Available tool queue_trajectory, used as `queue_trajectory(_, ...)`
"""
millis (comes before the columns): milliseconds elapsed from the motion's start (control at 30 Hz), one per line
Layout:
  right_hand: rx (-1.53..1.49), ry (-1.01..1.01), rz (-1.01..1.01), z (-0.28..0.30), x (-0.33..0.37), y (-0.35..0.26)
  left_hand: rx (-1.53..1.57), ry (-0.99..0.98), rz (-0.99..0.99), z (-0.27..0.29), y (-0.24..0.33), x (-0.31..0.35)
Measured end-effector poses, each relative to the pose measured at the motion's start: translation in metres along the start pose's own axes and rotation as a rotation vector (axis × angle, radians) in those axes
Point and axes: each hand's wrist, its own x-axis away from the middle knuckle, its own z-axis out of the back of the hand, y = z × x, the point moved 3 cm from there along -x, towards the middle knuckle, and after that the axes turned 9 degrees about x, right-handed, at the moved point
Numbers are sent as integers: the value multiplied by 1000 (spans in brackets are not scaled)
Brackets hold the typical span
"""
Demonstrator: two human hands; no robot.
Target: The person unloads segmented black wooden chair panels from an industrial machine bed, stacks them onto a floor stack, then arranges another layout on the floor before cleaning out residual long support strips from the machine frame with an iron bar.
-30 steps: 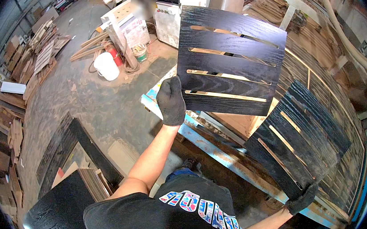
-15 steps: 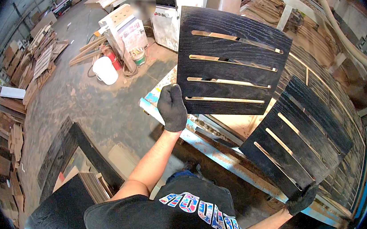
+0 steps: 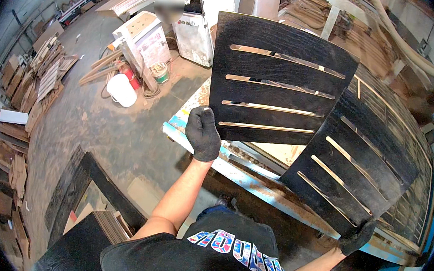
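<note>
My left hand (image 3: 203,134), in a black glove, is closed on the lower left edge of a black slotted wooden panel (image 3: 274,96). That panel stands raised, with several long horizontal slots through which lighter wood shows. A second black slotted panel (image 3: 348,165) leans at a slant to the right, its upper left part overlapped by the first. My right hand (image 3: 357,237), also gloved in black, grips its lower right corner; some of its fingers are hidden behind the panel. Both panels are held above a workbench with a blue-and-white edge (image 3: 269,191).
Dark boards (image 3: 79,237) are stacked at my lower left beside a black frame (image 3: 111,188). Across the floor stand a white bucket (image 3: 122,90), a red cylinder (image 3: 129,74) and a white cabinet (image 3: 193,38). Scrap wood (image 3: 49,73) lines the far left. A hose (image 3: 406,47) hangs at upper right.
The left panel has turned slightly and shifted right and a little down, now overlapping the right panel more. Both hands keep their grip.
</note>
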Motion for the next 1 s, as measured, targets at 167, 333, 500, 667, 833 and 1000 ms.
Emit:
queue_trajectory(167,189,-43,269,16,1,14,64,-38,52,-8,1,4)
queue_trajectory(333,413,-19,519,-6,9,-14,95,-81,76,-16,-1,12)
queue_trajectory(500,12,30,51,-14,9,-12,139,-136,199,-20,-1,20)
queue_trajectory(667,-166,57,-147,-26,12,-31,182,-174,255,-24,6,23)
queue_trajectory(833,-115,33,-61,-15,13,-16,293,-158,279,-26,-9,30)
queue_trajectory(1000,43,-2,-32,-11,14,-12,336,-243,439,-25,-15,35)
